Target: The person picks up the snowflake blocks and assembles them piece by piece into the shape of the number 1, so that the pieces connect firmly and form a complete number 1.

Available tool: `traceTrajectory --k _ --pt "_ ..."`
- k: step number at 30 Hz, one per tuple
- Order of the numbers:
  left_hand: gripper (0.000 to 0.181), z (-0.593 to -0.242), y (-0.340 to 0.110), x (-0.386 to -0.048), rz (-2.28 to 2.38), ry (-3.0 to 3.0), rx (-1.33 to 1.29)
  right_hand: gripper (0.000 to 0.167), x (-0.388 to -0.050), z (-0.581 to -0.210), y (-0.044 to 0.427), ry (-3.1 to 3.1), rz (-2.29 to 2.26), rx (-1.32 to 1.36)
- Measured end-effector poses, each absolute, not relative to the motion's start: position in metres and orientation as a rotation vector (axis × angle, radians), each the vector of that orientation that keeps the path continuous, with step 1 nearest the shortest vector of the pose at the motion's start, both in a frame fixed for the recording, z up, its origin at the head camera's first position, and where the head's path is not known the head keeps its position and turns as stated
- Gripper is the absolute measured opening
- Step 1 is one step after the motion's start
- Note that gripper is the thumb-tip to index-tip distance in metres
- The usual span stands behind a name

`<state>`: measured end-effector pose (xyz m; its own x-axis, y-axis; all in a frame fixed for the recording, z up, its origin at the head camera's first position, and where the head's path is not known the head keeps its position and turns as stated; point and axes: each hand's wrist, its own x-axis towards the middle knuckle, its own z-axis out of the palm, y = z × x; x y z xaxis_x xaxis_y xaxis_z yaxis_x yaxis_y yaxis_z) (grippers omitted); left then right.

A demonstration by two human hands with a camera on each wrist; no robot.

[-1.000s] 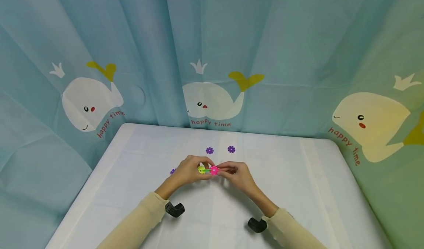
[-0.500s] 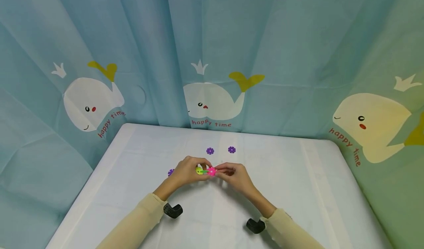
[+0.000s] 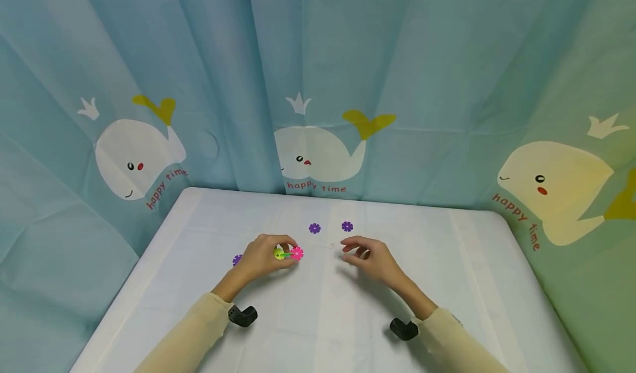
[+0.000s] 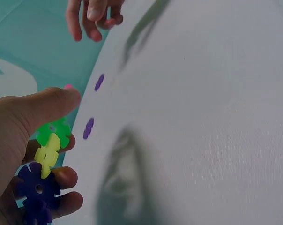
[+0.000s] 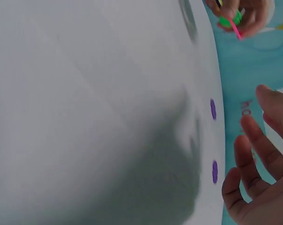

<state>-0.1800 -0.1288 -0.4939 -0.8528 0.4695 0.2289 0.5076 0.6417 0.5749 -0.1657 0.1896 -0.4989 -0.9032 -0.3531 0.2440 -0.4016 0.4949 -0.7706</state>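
My left hand holds a chain of notched plastic flower discs. In the left wrist view a green disc, a yellow disc and dark purple ones run down along the fingers. The pink disc sticks out at the thumb and fingertips in the head view, and a purple end shows past the back of the hand. My right hand hovers over the table to the right, fingers loosely bent, with nothing in it.
Two loose purple discs lie flat on the white table, beyond the hands. A blue curtain with whale prints hangs behind the table's far edge. Each sleeve carries a black wrist device.
My right hand has let go of the pink disc and moved right. Carrying the whole chain, my left hand has shifted left. The loose purple discs have stayed in place.
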Motion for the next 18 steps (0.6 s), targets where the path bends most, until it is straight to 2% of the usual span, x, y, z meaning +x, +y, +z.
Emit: traceTrajectory --k 9,18 --pt "0.027 -0.498 -0.140 -0.180 -0.995 -2.801 -0.812 0.042 -0.179 -0.492 0.208 -2.726 1.295 0.622" --pt "0.027 -0.498 -0.142 -0.181 -0.999 -2.789 -0.818 0.048 -0.210 -0.491 0.211 -2.819 1.270 0.538"
